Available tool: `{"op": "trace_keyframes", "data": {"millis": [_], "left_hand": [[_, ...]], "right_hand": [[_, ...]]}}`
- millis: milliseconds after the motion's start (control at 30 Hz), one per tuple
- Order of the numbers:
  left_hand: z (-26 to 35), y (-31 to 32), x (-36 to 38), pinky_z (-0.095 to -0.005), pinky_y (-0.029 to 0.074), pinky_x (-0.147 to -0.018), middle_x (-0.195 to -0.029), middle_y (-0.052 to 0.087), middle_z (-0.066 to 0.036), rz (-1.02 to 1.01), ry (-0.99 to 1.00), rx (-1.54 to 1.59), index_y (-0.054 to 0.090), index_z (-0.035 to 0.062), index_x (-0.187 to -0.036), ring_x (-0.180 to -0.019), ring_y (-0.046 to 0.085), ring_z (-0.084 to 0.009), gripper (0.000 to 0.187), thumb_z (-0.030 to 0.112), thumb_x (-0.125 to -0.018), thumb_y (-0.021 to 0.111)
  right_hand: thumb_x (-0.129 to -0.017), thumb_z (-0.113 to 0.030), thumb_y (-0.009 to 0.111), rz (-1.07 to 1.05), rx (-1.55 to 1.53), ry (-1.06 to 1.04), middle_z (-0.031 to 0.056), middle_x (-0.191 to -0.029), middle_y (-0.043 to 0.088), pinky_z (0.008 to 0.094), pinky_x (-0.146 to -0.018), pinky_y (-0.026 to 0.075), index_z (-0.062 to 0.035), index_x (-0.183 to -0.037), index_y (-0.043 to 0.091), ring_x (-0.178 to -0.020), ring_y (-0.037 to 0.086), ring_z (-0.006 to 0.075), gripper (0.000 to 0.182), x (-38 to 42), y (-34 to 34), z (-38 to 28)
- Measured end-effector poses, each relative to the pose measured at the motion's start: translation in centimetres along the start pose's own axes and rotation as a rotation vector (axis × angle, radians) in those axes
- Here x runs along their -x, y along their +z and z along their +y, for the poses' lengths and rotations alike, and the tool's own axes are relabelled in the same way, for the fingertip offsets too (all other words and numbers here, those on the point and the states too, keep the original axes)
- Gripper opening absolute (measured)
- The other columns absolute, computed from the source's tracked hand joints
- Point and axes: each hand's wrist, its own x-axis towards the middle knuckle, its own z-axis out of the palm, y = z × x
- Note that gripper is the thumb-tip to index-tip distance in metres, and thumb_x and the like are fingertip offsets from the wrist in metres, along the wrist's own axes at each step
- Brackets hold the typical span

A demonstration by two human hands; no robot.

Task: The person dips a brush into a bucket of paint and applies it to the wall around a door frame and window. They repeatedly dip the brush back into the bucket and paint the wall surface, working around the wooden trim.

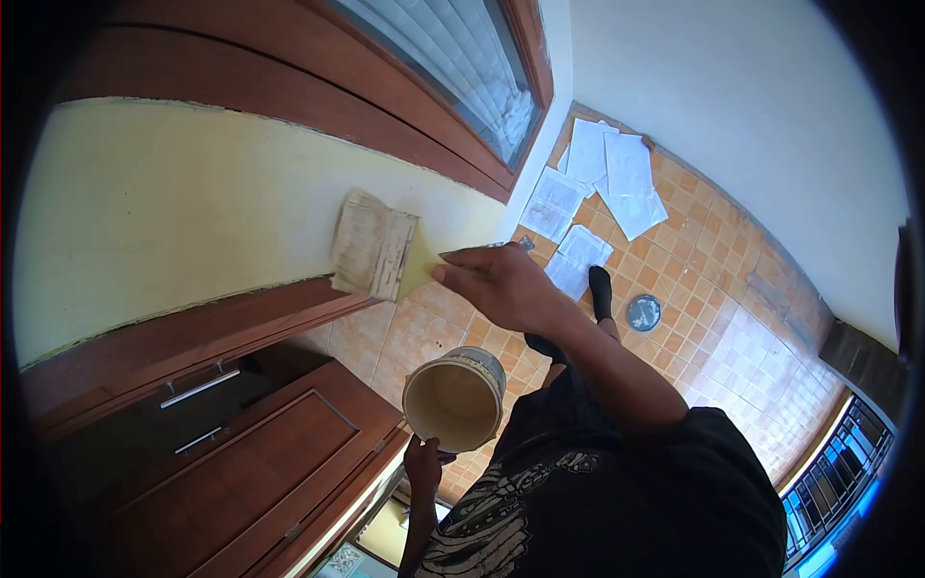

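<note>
My right hand is closed around the yellowish handle of a wide paintbrush. The brush's bristles overlap the pale yellow wall near the lower wooden trim, and they look slightly blurred. Below, my left hand grips the edge of a round paint bucket. The bucket is tilted so its mouth faces me, showing a cream-coated inside.
A wood-framed window with a white curtain is above the wall strip. Sheets of paper and a round grey lid lie on the tiled floor. Brown wooden cabinet doors with metal handles stand at lower left.
</note>
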Motion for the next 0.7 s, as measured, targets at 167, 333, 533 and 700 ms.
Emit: {"op": "trace_keyframes", "data": {"millis": [167,333,533,700], "left_hand": [[-0.3,-0.4,0.1,-0.0350,0.063,-0.067,-0.100,0.071,-0.021,0.015,0.048,-0.125,0.060,-0.0055,-0.125,-0.080,0.074,-0.0250,0.042,0.012,-0.088,0.057],[0.3,-0.3,2.2,-0.0368,0.065,-0.066,-0.104,0.068,-0.020,0.009,-0.082,0.013,0.050,-0.0040,-0.136,-0.077,0.074,-0.0282,0.046,0.007,-0.091,0.052],[0.8,0.9,3.1,-0.0387,0.066,-0.064,-0.106,0.067,-0.021,-0.005,-0.185,0.067,0.046,-0.0029,-0.138,-0.075,0.074,-0.0309,0.049,0.008,-0.091,0.052],[0.1,0.9,3.2,-0.0391,0.065,-0.063,-0.104,0.068,-0.020,-0.046,-0.221,0.108,0.045,-0.0022,-0.139,-0.071,0.074,-0.0303,0.051,0.007,-0.089,0.053]], "right_hand": [[-0.100,-0.036,0.063,0.034,0.116,-0.089,0.0190,-0.083,0.072,0.0390,-0.072,0.054,-0.0024,-0.106,0.075,-0.071,0.069,0.0323,0.036,-3.1,1.2,6.7],[-0.098,-0.039,0.060,0.053,0.364,0.116,0.0199,-0.089,0.073,0.0438,-0.080,0.055,-0.0056,-0.102,0.076,-0.084,0.069,0.0388,0.037,-5.6,1.4,20.6],[-0.097,-0.041,0.057,0.048,0.458,0.594,0.0225,-0.105,0.072,0.0502,-0.087,0.055,-0.0009,-0.104,0.072,-0.100,0.069,0.0398,0.043,-8.2,2.8,34.4],[-0.095,-0.042,0.059,0.110,0.417,0.646,0.0245,-0.106,0.072,0.0490,-0.093,0.052,-0.0027,-0.096,0.076,-0.105,0.067,0.0395,0.043,-10.2,3.5,33.7]]}}
